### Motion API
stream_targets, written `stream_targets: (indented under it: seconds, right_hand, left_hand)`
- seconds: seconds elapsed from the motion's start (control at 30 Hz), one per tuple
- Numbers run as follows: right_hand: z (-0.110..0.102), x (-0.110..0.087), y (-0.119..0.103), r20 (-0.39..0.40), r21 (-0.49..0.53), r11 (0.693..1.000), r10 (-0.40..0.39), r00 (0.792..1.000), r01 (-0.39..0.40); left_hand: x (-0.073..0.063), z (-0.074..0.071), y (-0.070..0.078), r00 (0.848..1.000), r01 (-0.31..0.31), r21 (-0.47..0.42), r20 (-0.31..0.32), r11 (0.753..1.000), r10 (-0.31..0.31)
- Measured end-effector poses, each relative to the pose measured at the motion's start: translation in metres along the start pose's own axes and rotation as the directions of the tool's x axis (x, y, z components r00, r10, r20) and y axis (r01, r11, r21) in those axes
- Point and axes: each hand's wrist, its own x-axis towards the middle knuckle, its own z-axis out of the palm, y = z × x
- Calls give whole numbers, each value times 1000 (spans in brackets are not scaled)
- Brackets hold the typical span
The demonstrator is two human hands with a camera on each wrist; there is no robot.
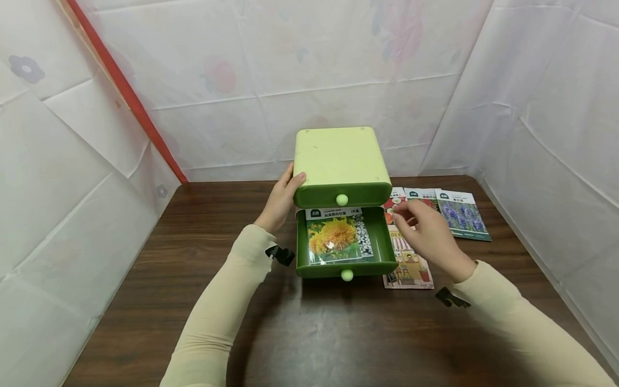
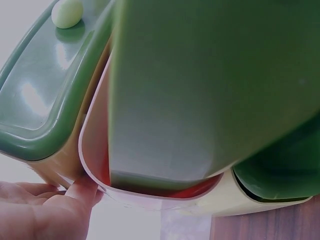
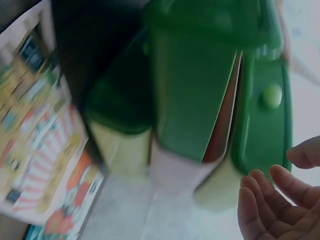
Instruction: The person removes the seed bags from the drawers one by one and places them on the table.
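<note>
A pale green drawer cabinet (image 1: 340, 153) stands on the table, its top drawer front (image 1: 319, 196) pushed in. Below that, an open drawer (image 1: 387, 265) juts out, holding a packet with a yellow flower picture (image 1: 336, 236); a packet with small white flowers (image 1: 364, 236) lies partly under it. My left hand (image 1: 281, 201) rests against the cabinet's upper left side, thumb at the top edge. Right of the cabinet, over some packets, my right hand (image 1: 430, 234) hovers empty with loosely bent fingers. In the right wrist view its fingertips (image 3: 277, 172) are close to the top drawer's corner.
Several picture packets lie on the table (image 1: 203, 269) right of the cabinet: one with purple flowers (image 1: 463, 215), one with a red picture (image 1: 425, 194), and one with a drawn shop front (image 1: 411, 269). White patterned sheets (image 1: 290, 64) hang behind and at both sides.
</note>
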Motion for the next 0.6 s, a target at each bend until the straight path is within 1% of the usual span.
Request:
stream_targets:
  seconds: [0.07,0.17,0.23,0.3,0.47,0.6]
  right_hand:
    - [7,2,-9,40,9,999,-32,999,32]
    - [17,4,-20,101,19,997,-73,992,72]
    - [25,6,-25,146,16,995,-96,985,94]
    - [31,7,-28,202,9,995,-102,974,102]
    - [46,15,-30,343,-30,995,-77,936,93]
    - [54,22,-30,438,-74,994,-41,898,81]
  left_hand:
    - [-2,0,3,1000,3,4,3,1000,-3]
    - [-8,3,13,1000,5,19,6,1000,-5]
    - [-12,5,18,1000,4,26,5,1000,-4]
    - [-15,7,22,1000,6,33,3,999,-6]
    - [-17,8,25,1000,13,33,-5,999,-13]
    - [-17,7,23,1000,10,27,-3,1000,-10]
